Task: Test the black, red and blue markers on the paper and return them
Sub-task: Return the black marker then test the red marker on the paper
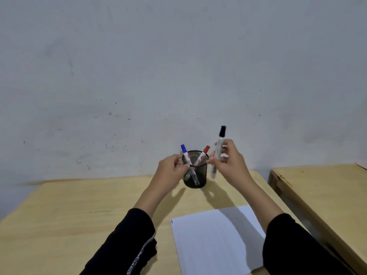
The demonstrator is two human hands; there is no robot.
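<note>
A black mesh cup [195, 179] stands near the far edge of the wooden table [83, 211]. In it lean the blue marker [185, 152] and the red marker [204, 152], caps up. My right hand [230, 161] holds the black marker [218, 149] upright, cap on top, just right of the cup and above the table. My left hand [170, 165] touches the cup's left rim with its fingers curled around it. A white sheet of paper [210, 241] lies in front of me, with a small dark mark at its top left corner.
A second wooden table [327, 191] stands to the right, separated by a narrow gap. A pale wall [178, 66] rises straight behind the cup.
</note>
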